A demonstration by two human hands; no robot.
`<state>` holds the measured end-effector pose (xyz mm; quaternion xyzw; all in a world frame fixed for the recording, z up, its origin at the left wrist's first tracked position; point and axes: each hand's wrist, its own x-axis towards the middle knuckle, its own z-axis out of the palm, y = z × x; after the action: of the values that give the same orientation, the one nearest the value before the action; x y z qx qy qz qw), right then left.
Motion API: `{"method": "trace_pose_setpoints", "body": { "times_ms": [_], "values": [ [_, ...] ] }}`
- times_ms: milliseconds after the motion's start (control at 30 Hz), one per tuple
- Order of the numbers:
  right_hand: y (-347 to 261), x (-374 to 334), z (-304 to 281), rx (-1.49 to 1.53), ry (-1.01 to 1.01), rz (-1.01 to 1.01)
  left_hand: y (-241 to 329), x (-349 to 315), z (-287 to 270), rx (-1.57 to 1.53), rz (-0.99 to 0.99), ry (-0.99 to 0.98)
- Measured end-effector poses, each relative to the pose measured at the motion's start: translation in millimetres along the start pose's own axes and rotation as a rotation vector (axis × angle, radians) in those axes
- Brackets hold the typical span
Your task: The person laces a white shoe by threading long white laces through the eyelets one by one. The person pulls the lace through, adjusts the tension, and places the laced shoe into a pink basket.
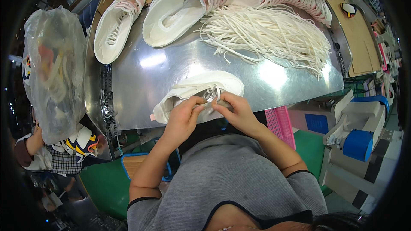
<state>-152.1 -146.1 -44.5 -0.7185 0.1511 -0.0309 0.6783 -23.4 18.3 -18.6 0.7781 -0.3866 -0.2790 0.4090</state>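
Observation:
A white shoe upper (229,82) lies on its side at the near edge of the metal table, its toe to the right and a small pink tab at its heel end. My left hand (185,115) is closed on the near edge of its lacing opening, thumb and fingers pinched. Close beside it, my right hand (236,110) pinches a white shoelace (218,92) at the eyelets. The lace loops through part of the eyelet rows. My fingers hide the lace's tip and the eyelet under them.
Beyond my hands lie a heap of loose white laces (265,36), nested stacks of white uppers (171,13) and a laced upper (115,30). A plastic bag (55,72) hangs at the left, near another person's arm (34,142). A pink basket (280,124) stands at the right.

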Motion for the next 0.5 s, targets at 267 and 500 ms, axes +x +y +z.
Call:
{"method": "trace_pose_setpoints", "body": {
  "times_ms": [267, 500],
  "values": [
    [0, 17, 11, -0.297, 0.148, -0.293, 1, 1, 3, -0.002, 0.017, 0.002],
    [1, -10, 7, 0.031, 0.205, -0.043, 3, 0, 11, 0.174, 0.041, 0.115]
  ]
}}
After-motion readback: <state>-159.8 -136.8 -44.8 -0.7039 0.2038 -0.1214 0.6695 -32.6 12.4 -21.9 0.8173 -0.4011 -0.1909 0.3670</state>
